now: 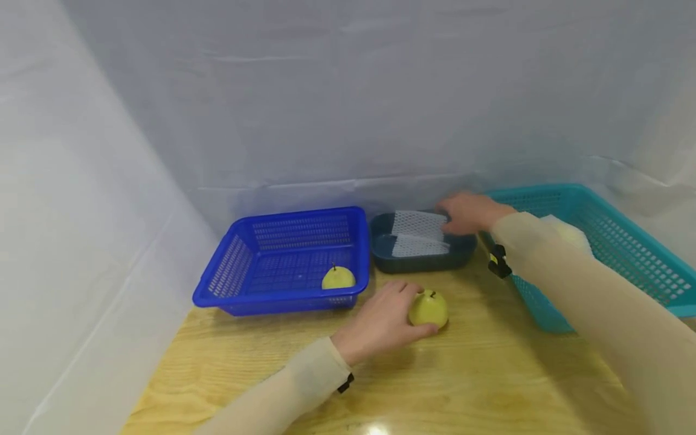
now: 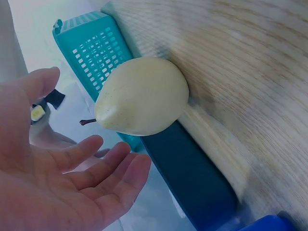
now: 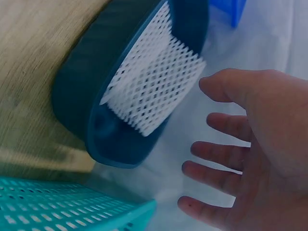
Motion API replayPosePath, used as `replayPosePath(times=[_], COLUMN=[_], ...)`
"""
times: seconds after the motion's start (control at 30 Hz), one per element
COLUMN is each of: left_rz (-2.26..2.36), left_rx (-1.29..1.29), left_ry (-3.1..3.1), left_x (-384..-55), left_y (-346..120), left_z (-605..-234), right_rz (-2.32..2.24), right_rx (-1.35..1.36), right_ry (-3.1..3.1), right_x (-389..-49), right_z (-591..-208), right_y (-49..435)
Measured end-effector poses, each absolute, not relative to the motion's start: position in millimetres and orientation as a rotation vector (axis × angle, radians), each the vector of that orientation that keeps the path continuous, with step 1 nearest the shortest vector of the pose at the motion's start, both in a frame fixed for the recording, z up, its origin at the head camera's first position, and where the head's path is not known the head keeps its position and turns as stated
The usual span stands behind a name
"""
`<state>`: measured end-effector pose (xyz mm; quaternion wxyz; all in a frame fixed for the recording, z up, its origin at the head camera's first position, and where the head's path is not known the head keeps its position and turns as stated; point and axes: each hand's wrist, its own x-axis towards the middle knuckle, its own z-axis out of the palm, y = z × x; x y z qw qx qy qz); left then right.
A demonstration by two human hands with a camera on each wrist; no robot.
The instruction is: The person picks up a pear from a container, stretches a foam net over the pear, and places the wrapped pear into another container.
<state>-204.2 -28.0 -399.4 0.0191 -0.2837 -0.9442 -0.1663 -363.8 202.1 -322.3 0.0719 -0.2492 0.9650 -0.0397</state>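
Observation:
On the table, a yellow-green pear (image 1: 429,309) with a dark stem stands by itself. My left hand (image 1: 380,317) is beside it, thumb and fingers spread at its left side. In the left wrist view, a gap shows between those fingers (image 2: 118,159) and the pear (image 2: 144,96). At the back, a white foam net sleeve (image 1: 421,226) lies in a dark teal bin (image 1: 418,264). Over the bin's right end is my right hand (image 1: 472,212). Its fingers (image 3: 216,151) are spread in the right wrist view, apart from the foam net sleeve (image 3: 159,82) and holding nothing.
To the left stands a blue basket (image 1: 283,302) with one pear (image 1: 338,278) inside. At right, a turquoise basket (image 1: 631,241) holds a whitish-yellow thing (image 1: 568,232), partly hidden by my right sleeve. White sheeting (image 1: 337,109) rises behind.

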Motion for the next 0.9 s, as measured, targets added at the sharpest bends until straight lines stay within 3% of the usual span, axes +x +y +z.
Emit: replayPosePath(times=[0.4, 0.9], left_rz=[-0.5, -0.424], left_rx=[-0.88, -0.947], left_ry=[-2.958, -2.922], left_x=[-197, -193], left_y=[-26, -22], left_z=[-397, -398], right_rz=[-0.225, -0.256], right_rx=[-0.651, -0.589], right_ry=[2.889, 2.85], right_x=[-402, -413], right_z=[-352, -374], right_y=[206, 216])
